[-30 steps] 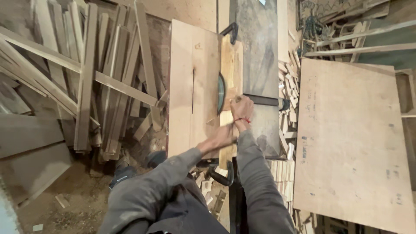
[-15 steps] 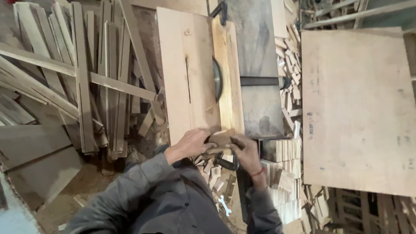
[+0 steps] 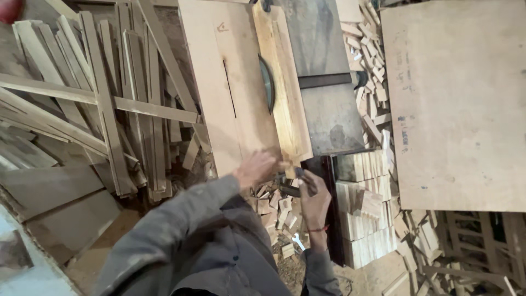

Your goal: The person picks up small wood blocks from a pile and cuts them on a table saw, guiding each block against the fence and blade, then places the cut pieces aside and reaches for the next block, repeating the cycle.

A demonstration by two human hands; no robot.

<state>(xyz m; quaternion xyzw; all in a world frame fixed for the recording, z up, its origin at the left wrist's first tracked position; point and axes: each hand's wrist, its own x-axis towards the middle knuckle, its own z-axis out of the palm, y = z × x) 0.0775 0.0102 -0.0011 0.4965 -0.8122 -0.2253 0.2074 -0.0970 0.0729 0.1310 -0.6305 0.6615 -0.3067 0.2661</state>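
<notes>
Head view, looking down on a table saw. The left hand (image 3: 256, 169) lay at the near end of the pale wooden board (image 3: 241, 82) on the saw table, palm down; it was blurred, so whether the fingers were spread or closed could not be told. The right hand (image 3: 313, 196) hung just right of it, below the table's near edge, fingers curled loosely toward a small dark piece (image 3: 290, 191); whether it actually gripped that piece could not be told. Both hands sat close together at the near end, likely because that was where the board met the person.

The board ran near to far, flat, smooth, light tan, with a long thin slot along it. The saw blade (image 3: 267, 82), grey and curved, stood up through it right of the slot. Right of the blade lay a yellower plank (image 3: 285, 98), grain showing, and then a grey metal table (image 3: 323, 66), dull and stained.

Left: a heap of long rough slats (image 3: 98, 109), crossed loosely. Right: a large plywood sheet (image 3: 455, 98), flat and matte. Near right: a stack of short cut blocks (image 3: 364, 208), squared and neatly piled beside a dark frame. Offcuts and sawdust littered the floor (image 3: 285, 214) under the hands.
</notes>
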